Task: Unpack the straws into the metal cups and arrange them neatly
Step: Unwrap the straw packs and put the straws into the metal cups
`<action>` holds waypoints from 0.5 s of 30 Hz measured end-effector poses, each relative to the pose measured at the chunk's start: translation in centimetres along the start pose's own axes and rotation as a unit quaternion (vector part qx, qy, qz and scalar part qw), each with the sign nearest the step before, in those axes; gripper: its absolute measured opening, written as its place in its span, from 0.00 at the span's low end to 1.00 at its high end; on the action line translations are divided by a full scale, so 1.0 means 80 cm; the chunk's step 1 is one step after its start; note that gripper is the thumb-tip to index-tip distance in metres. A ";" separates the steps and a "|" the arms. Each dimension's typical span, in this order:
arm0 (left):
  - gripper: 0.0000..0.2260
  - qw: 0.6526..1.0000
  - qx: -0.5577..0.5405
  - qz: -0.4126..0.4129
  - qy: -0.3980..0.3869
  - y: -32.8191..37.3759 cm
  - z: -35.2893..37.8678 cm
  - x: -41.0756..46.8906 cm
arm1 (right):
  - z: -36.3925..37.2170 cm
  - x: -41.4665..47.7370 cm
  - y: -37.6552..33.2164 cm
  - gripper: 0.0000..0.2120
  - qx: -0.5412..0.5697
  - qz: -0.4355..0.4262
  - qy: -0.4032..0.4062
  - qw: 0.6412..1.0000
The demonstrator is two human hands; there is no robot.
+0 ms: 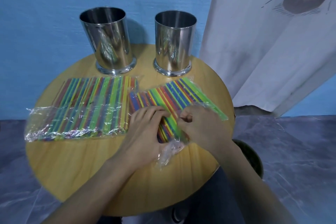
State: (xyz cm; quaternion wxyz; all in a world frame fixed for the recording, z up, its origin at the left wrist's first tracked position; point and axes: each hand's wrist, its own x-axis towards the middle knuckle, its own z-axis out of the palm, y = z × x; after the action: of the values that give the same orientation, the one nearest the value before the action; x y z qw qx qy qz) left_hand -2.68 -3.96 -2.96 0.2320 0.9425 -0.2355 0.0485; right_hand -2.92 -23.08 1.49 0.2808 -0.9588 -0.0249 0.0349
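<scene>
Clear-wrapped straw pack (174, 94) held by both hands: left hand (145, 130) curls round it, right hand (202, 129) pinches it.

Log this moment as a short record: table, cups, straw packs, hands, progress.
surface: round wooden table
cups: left metal cup and right metal cup, upright at the far edge, no straws sticking out
packs: left straw pack lies flat in its wrapper, untouched; right straw pack lies angled, its near end under both hands
hands: left hand grips the near end of the right straw pack; right hand pinches its wrapper beside it
progress: no straws in either cup yet
</scene>
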 end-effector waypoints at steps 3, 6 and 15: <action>0.38 1.000 0.023 0.014 -0.016 -0.002 -0.002 -0.001 | 0.001 0.000 0.001 0.14 0.014 0.012 0.008 1.000; 0.39 0.997 0.059 0.034 -0.029 -0.003 -0.006 -0.002 | 0.001 -0.003 0.001 0.17 0.032 0.011 0.014 0.999; 0.42 0.996 0.081 0.010 -0.023 -0.009 -0.005 0.001 | -0.002 -0.018 0.015 0.12 0.084 0.032 0.073 0.993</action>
State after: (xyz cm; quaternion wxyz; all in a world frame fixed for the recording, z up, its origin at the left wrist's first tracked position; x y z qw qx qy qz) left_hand -2.27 -3.22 -2.89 0.1484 0.9568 -0.2453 0.0480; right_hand -4.28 -24.28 1.03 0.3603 -0.9320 0.0296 -0.0241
